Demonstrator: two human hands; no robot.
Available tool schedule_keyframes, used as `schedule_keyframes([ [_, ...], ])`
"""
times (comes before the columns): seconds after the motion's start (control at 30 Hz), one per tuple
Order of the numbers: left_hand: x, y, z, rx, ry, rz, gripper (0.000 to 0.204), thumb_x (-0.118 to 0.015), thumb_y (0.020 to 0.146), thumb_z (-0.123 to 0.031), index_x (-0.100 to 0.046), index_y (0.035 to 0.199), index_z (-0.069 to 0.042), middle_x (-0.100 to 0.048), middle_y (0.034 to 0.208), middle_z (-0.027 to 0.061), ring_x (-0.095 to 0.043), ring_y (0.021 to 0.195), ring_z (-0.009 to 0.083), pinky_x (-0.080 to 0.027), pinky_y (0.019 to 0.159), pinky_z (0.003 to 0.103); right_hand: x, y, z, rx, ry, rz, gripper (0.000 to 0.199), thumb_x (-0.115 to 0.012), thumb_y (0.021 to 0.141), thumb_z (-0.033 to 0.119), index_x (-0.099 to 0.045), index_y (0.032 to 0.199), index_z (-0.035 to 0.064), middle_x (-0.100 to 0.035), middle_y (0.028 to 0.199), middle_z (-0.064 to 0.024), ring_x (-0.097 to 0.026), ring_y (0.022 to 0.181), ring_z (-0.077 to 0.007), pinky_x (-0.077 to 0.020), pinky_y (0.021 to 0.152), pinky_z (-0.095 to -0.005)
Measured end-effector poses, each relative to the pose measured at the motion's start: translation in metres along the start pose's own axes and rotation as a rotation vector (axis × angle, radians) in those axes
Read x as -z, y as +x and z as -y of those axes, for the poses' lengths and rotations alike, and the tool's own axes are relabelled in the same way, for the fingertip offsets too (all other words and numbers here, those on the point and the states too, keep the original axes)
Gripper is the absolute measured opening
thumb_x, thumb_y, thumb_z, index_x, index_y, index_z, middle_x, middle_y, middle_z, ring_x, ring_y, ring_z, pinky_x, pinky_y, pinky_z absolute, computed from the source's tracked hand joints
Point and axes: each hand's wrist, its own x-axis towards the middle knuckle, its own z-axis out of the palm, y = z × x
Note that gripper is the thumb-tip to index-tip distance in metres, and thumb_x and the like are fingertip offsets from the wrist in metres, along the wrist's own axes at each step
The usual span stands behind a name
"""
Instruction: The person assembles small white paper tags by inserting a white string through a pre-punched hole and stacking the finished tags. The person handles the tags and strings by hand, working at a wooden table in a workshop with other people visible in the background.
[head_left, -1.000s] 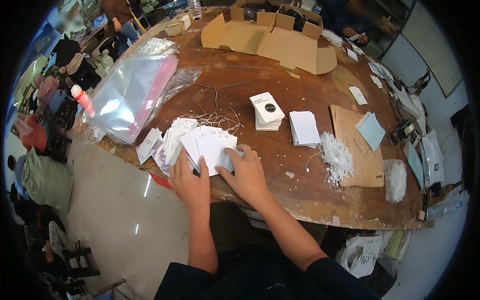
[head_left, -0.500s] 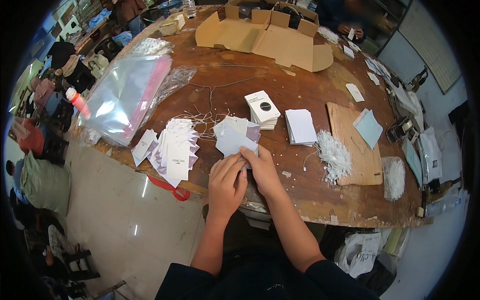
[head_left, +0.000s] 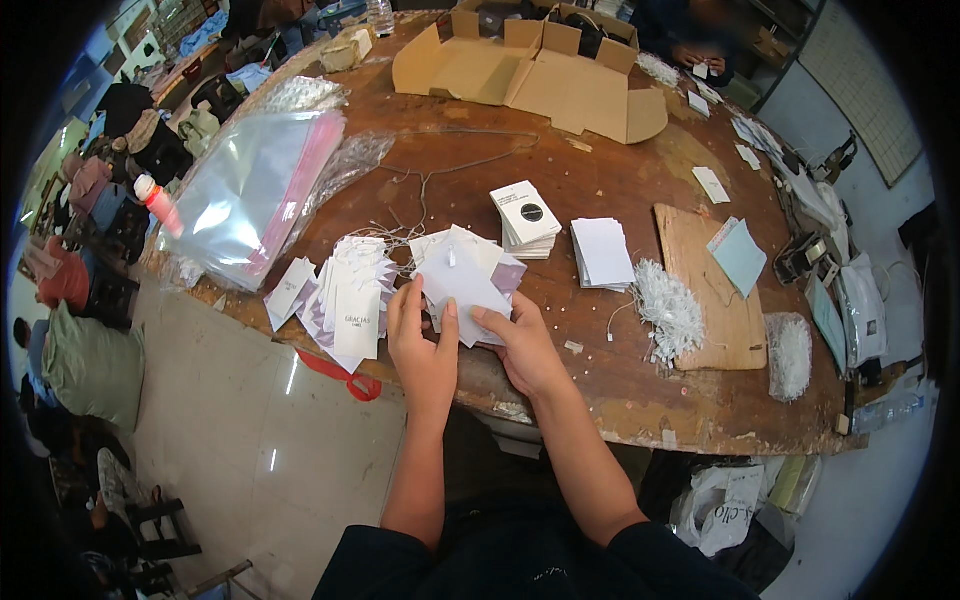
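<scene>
A fanned bunch of white and pale lilac hang tags lies before me at the table's near edge. My right hand grips its near right side, thumb on top and fingers underneath. At its left edge is my left hand, with the fingers stretched and the thumb apart, touching the upper tag. A strung pile of printed tags rests to the left. Beyond my right hand stand a stack of printed cards with a black circle and a stack of blank white cards.
On the right, white tag strings lie against a wooden board. Clear plastic bags cover the left side. An opened cardboard box sits at the back. Across the table, a person's hands hold a small card.
My left hand has moved left and its fingers have spread from their closed position over the tags. The tags are now fanned wider, with my right hand still on them.
</scene>
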Motion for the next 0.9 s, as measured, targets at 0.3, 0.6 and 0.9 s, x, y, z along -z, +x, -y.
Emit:
schedule_keyframes([
  [0.3, -0.004, -0.007, -0.005, -0.219, 0.225, 0.156, 0.046, -0.074, 0.087, -0.019, -0.064, 0.128, -0.001, -0.053, 0.147, 0.0236, -0.052, 0.121, 0.0397, -0.041, 0.106, 0.049, 0.002, 0.005, -0.003, -0.037, 0.116, -0.076, 0.036, -0.056, 0.105, 0.029, -0.061, 0.126, 0.0004, -0.068, 0.112, -0.0078, -0.066, 0.101, -0.0152, -0.0537, 0.084, -0.0315],
  [0.6, 0.006, -0.006, -0.020, -0.236, 0.333, 0.262, 0.069, -0.084, 0.075, -0.025, -0.058, 0.133, 0.000, -0.053, 0.147, 0.0246, -0.056, 0.124, 0.0413, -0.044, 0.104, 0.050, 0.001, 0.004, -0.002, -0.028, 0.075, -0.095, 0.037, -0.055, 0.104, 0.028, -0.060, 0.127, -0.0010, -0.068, 0.115, -0.0088, -0.066, 0.099, -0.0151, -0.0532, 0.084, -0.0304],
  [0.9, 0.015, 0.003, -0.014, -0.208, 0.138, 0.376, 0.071, -0.083, 0.077, -0.012, -0.054, 0.141, 0.001, -0.060, 0.139, 0.0237, -0.062, 0.125, 0.0384, -0.051, 0.102, 0.042, 0.001, 0.005, -0.004, 0.039, 0.033, -0.155, 0.039, -0.055, 0.105, 0.029, -0.060, 0.129, -0.0027, -0.067, 0.118, -0.0086, -0.063, 0.105, -0.0149, -0.0498, 0.092, -0.0322],
])
